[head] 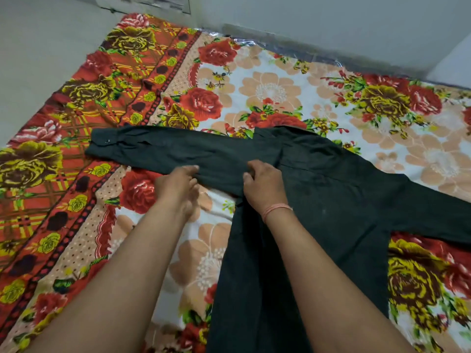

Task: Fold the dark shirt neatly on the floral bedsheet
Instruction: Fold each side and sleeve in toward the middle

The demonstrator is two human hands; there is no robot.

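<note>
Two-handed hold on the dark shirt (pixel 331 200). Pinches the near edge of the outstretched sleeve (pixel 165 151) with the left hand (pixel 178 184), fingers curled onto the cloth, wrist straight, forearm reaching in from the lower left. Grips bunched fabric with the right hand (pixel 263 186) where that sleeve joins the body, knuckles up, fingers tucked in; wears a pale thread band (pixel 276 209) at the wrist. Hands near each other, not touching.

Lies otherwise flat on the floral bedsheet (pixel 254 87): sleeve stretched left to a buttoned cuff (pixel 103 141) over the red border, collar (pixel 270 133) just beyond the right hand, body running down to the bottom edge under the right forearm, other sleeve (pixel 433 200) off to the right.

Leaves open bedsheet beyond the sleeve up to the wall (pixel 331 19), and between the forearms. Ends at bare grey floor (pixel 38 47) on the left; shows a shiny strip (pixel 280 45) along the far edge by the wall.
</note>
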